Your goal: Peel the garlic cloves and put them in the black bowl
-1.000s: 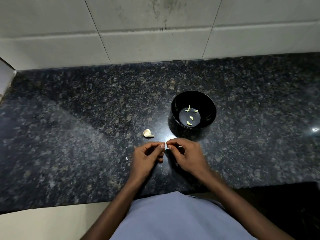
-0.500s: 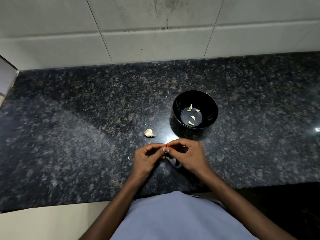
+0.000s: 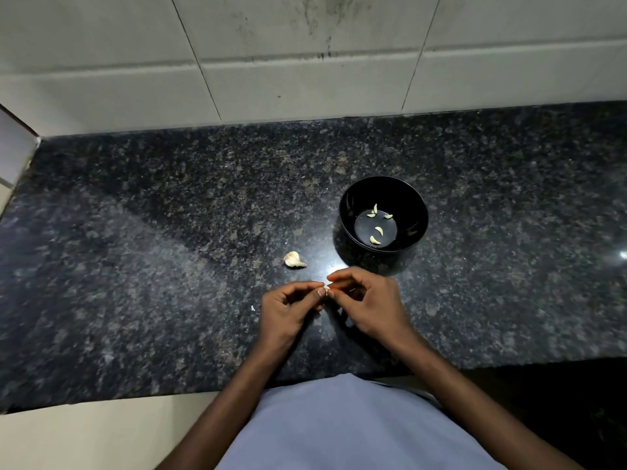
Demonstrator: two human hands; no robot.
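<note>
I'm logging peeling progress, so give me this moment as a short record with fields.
surface: dark speckled countertop
black bowl: upright, five peeled cloves inside
garlic piece: on the counter, left of the bowl, untouched
left hand: pinching a small clove
right hand: fingertips on the same clove
skin scrap: by the left hand

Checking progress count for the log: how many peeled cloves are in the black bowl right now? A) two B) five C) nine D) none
B: five small pale peeled cloves lie on the floor of the black bowl, three clustered toward the far side and two nearer; both hands are pinching another clove in front of the bowl.
</note>
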